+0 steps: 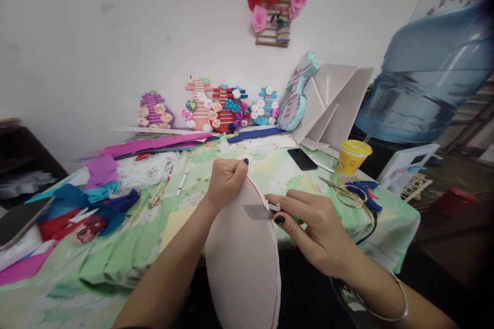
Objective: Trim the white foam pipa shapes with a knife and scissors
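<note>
My left hand (227, 181) is closed around the narrow top end of a pale foam board piece (243, 267), cut in a long rounded shape with a red line along its right edge. In my right hand (312, 226) is a utility knife (258, 212), its broad blade pointing left across the board near the red line. Most of the knife's handle is hidden by my fingers; a bit of green shows beneath them. Small white shavings sit at the board's edge by the blade. The board's lower end rests toward my lap.
A green patterned cloth (154, 236) covers the table. Gold-handled scissors (343, 193), a yellow tub (353, 157) and a black phone (302, 159) lie to the right. Coloured paper (102, 167) and white string (144, 169) are at left. Decorated lutes (224, 108) lean on the wall.
</note>
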The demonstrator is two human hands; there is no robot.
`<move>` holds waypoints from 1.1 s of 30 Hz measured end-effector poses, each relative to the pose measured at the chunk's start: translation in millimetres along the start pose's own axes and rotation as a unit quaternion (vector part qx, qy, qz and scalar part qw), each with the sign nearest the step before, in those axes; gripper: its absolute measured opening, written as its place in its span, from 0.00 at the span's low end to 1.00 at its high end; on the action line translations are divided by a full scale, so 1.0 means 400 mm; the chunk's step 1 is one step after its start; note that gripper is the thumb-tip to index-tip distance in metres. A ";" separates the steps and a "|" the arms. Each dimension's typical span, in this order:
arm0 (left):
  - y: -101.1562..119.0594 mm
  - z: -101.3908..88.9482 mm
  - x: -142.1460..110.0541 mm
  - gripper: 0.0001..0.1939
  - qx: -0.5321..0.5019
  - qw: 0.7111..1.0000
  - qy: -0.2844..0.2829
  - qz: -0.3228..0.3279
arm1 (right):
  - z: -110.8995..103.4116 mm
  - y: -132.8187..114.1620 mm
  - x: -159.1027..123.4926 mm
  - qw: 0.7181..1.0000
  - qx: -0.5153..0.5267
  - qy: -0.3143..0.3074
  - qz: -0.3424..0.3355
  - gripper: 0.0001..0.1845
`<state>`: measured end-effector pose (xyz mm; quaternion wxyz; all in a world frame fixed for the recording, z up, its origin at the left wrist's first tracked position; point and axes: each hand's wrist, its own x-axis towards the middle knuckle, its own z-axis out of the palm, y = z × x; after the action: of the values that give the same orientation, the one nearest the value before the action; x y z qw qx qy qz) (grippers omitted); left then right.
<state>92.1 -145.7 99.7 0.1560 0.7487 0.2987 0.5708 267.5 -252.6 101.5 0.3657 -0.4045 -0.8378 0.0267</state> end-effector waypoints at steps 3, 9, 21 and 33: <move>0.000 0.001 0.000 0.21 0.002 1.000 -0.008 0.001 | -0.002 0.009 0.000 1.000 0.016 -0.003 0.010 0.16; 0.002 0.008 0.006 0.21 0.018 1.000 -0.017 0.004 | -0.006 0.010 0.007 1.000 0.010 -0.003 0.008 0.16; 0.008 0.005 0.002 0.20 -0.010 1.000 -0.017 -0.009 | -0.004 0.027 0.015 0.999 0.031 -0.005 0.020 0.16; 0.025 0.017 0.020 0.21 -0.003 0.999 -0.039 0.001 | -0.018 0.031 0.034 0.999 0.037 0.011 -0.003 0.15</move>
<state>102.5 -147.5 109.4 0.1693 0.7701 0.2901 0.5424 275.0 -236.7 110.4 0.3895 -0.3888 -0.8333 0.0520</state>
